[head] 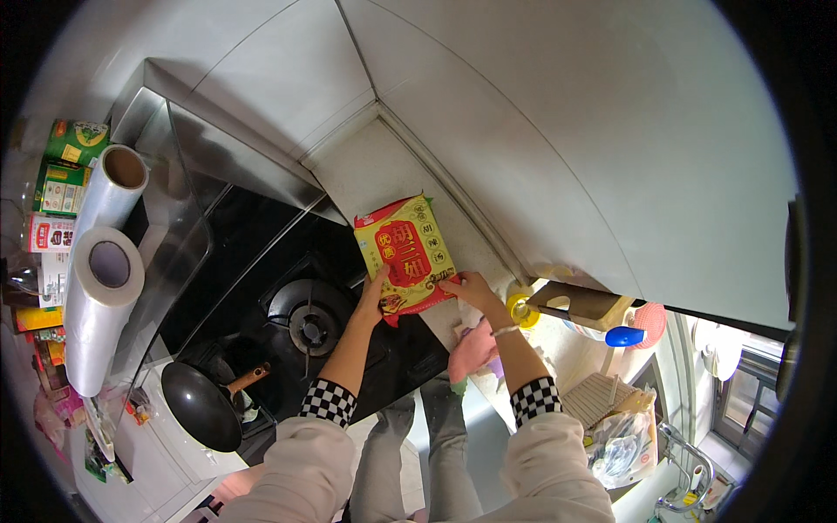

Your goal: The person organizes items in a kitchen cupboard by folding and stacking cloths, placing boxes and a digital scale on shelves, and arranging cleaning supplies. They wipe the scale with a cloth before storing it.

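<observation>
Both of my hands grip a yellow and red food packet (407, 255) that bears printed writing. My left hand (374, 295) has hold of its lower left edge, thumb on the front face. At the lower right corner, my right hand (472, 289) pinches the packet, thumb on top. The packet is tilted and held over the corner of the pale countertop (366, 163), beside the black gas hob (353, 340). A round burner (310, 323) lies just left of my left forearm. Beneath my right wrist is a pink cloth (472, 350).
A black wok (201, 406) with a wooden handle sits at the lower left. Rolls of plastic film (98, 320) and boxes stand behind a metal splash guard (173, 216). On the right are a yellow-lidded jar (523, 311), a cardboard box (582, 305) and a faucet (686, 451).
</observation>
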`<state>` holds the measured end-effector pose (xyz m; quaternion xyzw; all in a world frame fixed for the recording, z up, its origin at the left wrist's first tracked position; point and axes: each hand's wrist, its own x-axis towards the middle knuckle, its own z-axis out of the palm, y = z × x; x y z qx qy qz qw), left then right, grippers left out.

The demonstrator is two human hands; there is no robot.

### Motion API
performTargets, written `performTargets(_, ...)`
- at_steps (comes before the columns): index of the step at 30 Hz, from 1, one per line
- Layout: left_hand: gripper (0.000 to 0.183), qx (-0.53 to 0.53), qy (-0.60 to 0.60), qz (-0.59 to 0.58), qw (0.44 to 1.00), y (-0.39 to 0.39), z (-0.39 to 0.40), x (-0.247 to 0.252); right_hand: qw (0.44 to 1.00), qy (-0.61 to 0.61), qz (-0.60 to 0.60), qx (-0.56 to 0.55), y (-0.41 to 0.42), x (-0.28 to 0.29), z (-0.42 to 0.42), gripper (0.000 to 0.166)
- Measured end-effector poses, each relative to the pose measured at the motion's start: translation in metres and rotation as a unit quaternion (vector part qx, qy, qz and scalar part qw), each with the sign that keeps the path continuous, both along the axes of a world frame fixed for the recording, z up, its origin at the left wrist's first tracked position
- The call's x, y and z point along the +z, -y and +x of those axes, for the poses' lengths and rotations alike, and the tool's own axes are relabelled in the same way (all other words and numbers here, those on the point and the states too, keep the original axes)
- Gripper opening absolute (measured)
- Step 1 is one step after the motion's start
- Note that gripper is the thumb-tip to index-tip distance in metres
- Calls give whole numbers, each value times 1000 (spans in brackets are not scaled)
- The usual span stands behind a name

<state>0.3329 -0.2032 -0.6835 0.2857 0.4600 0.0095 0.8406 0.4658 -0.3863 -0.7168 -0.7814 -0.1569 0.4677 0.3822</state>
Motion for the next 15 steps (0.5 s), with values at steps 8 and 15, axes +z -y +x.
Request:
performTargets(8,60,-116,27,50,992,16,-47,49,992,53,34,-113,33,126,-66,45)
performTargets(15,91,-196,125,212,949,85,-140,236,956,-134,150,-212,118,274,-193,41)
